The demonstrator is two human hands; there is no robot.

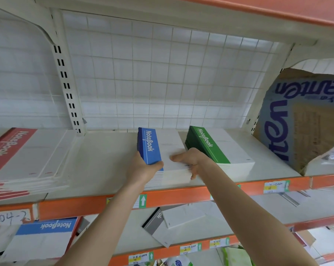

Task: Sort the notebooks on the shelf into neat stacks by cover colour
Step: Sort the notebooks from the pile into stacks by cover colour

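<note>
Here, on the shelf [104, 160], I have both hands on the blue stack [158, 148] of notebooks. It sits at the front edge, just beside the green stack [220, 150] on its right and well apart from the red stack [18, 156] at far left. My left hand [145, 169] clamps the near left corner, thumb pressed over the blue title band. My right hand [189, 162] lays its thumb flat on the white cover while its fingers curl down over the near right edge.

The pile is thick, many thin paper books deep, so I judge it heavy as a block though each book alone would be light and bendy. The covers look smooth and would likely slide over one another, as the fanned-out red stack suggests. The safest hold, to my eye, is the one I have: opposite sides squeezed inward, thumbs pinning the top, the pile kept level. Lifting by the top books alone would probably spill the rest. A torn cardboard box [306, 121] stands at the right end of the shelf.
</note>
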